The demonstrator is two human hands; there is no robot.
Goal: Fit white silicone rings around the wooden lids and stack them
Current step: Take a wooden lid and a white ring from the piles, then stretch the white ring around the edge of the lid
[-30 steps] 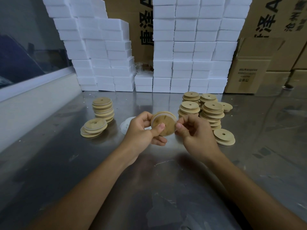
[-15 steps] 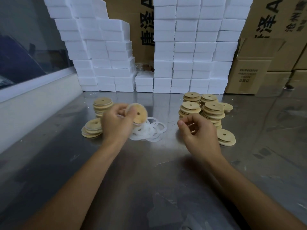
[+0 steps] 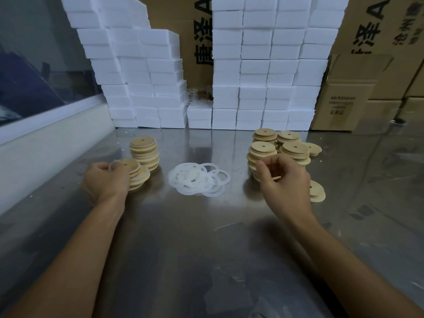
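My left hand (image 3: 105,182) grips a wooden lid with a white silicone ring (image 3: 128,166) on its rim, right on top of the low stack of ringed lids (image 3: 140,180). A taller stack of ringed lids (image 3: 145,154) stands just behind it. Several loose white silicone rings (image 3: 198,180) lie in a pile at the table's middle. My right hand (image 3: 283,182) hovers with curled fingers in front of the bare lid stacks (image 3: 263,149); I see nothing held in it.
The steel table (image 3: 206,249) carries more bare lid stacks (image 3: 296,152) and a short pile (image 3: 317,195) at the right. White foam blocks (image 3: 263,76) and cardboard boxes (image 3: 344,104) wall off the back. A white ledge (image 3: 46,143) runs along the left.
My left hand carried the ringed lid from the centre leftwards down onto the low stack. My right hand let go of the lid and moved right, toward the bare lid stacks.
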